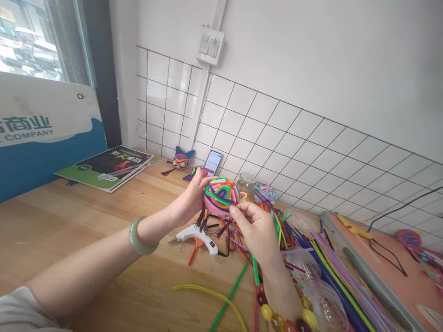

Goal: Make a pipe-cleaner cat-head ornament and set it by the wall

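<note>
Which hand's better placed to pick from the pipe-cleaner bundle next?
Probably the right hand: it's nearer the pipe-cleaner bundle, while the left hand, farther off, could support the colorful piece.

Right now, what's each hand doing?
Left hand: holding the colorful craft piece at its side.
Right hand: thumb and fingers closed at its lower edge.
</note>
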The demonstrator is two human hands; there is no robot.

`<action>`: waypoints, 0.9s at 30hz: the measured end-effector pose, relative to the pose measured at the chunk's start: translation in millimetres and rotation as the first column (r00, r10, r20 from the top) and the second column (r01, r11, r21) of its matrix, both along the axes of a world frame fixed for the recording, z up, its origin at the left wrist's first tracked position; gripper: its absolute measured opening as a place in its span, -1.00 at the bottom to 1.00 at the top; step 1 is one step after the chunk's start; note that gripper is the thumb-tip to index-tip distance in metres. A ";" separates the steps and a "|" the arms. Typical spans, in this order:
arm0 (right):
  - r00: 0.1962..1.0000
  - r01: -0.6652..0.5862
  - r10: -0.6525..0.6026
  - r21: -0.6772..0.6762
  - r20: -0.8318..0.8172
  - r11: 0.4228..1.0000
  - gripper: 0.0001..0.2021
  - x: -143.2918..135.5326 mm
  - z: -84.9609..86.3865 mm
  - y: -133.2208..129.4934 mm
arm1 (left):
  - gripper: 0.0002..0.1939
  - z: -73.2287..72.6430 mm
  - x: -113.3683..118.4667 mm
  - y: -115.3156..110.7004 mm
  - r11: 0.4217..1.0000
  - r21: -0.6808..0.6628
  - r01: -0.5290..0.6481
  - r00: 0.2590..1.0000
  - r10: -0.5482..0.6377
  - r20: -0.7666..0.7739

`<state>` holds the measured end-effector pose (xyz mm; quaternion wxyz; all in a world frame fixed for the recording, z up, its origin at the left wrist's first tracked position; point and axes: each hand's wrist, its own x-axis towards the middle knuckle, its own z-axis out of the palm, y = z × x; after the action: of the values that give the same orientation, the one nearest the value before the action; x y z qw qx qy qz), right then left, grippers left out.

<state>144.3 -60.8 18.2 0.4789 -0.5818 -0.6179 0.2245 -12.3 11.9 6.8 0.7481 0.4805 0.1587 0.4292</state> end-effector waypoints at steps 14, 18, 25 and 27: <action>0.999 0.039 -0.039 0.009 0.021 0.999 -0.76 -1.1 0.2 -0.4 | -0.21 -1.7 0.0 0.3 1.000 -0.005 -0.001 1.000 0.001 0.019; 0.999 0.046 -0.046 0.029 -0.020 0.998 -0.76 -0.4 -1.1 1.5 | -0.21 -3.5 -0.2 1.2 1.000 0.000 0.001 1.000 -0.001 0.019; 0.994 0.050 -0.046 0.039 -0.102 0.998 -0.74 -1.2 -0.7 3.8 | -0.21 -2.7 -0.6 1.0 1.000 0.009 0.006 1.000 -0.006 0.020; 0.993 0.051 -0.046 0.044 -0.104 0.998 -0.74 -0.6 -1.3 4.6 | -0.21 -2.2 -0.7 0.6 1.000 0.003 0.003 1.000 -0.003 0.017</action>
<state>143.7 -56.3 16.8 0.5288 -0.5731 -0.5830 0.2281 -13.0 12.5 4.6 0.7495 0.4781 0.1511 0.4322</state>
